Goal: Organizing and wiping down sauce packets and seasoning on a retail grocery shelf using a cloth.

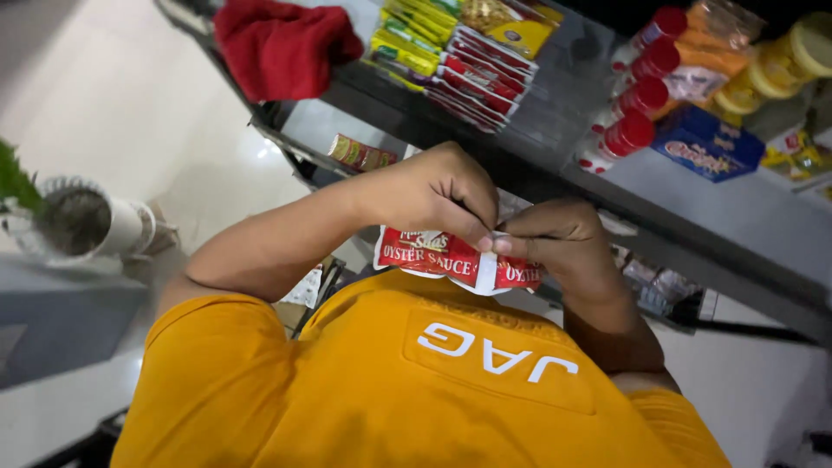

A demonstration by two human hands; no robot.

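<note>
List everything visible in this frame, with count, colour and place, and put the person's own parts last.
sauce sachets: a joined strip, red and white, held between both hands at the chest
sachet rows: several, red and white, on the top shelf
yellow-green packets: several, top shelf, left of the sachet rows
red cloth: one, on the shelf's left end
red-capped bottles: four, top shelf, right
blue box: one, right of the bottles
yellow-lidded jars: a few, far right
small packet: one, red and green, lower shelf
potted plant: one, white pot, left
orange shirt: one, worn, foreground
left hand: pinching the strip
right hand: pinching the strip
</note>
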